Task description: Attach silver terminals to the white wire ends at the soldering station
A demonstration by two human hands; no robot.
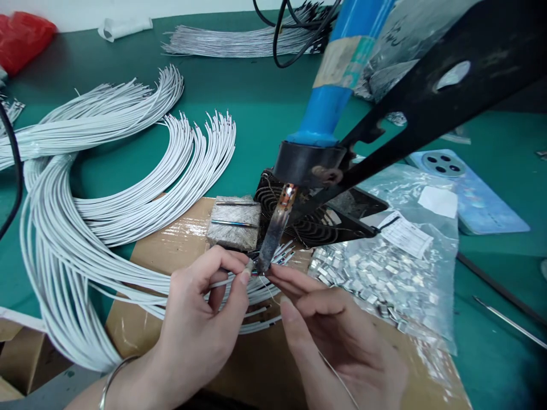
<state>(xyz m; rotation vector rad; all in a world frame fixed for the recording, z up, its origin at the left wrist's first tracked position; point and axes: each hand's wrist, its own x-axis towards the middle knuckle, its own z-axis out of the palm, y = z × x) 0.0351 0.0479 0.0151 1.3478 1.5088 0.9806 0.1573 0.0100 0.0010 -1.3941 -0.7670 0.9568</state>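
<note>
A blue-handled soldering iron (pixel 325 108) hangs tip down in a black metal stand (pixel 410 114). Its dark tip (pixel 265 250) reaches down between my two hands. My left hand (pixel 209 319) pinches a white wire (pixel 220 283) by its end, right beside the tip. With thumb and fingers closed, my right hand (pixel 337 336) holds a thin strand of solder wire (pixel 337 376), whose upper end runs up to the iron's tip. The exact contact at the tip is too small to make out. More white wires (pixel 260 296) lie beneath both hands.
Bundles of white wires (pixel 128 228) curve across the left side. A fibrous block (pixel 235 222) and a round black grille (pixel 307 228) stand behind the tip. At right lie a clear bag of small metal parts (pixel 384 273), a phone (pixel 482 199) and a thin metal tool (pixel 513 324).
</note>
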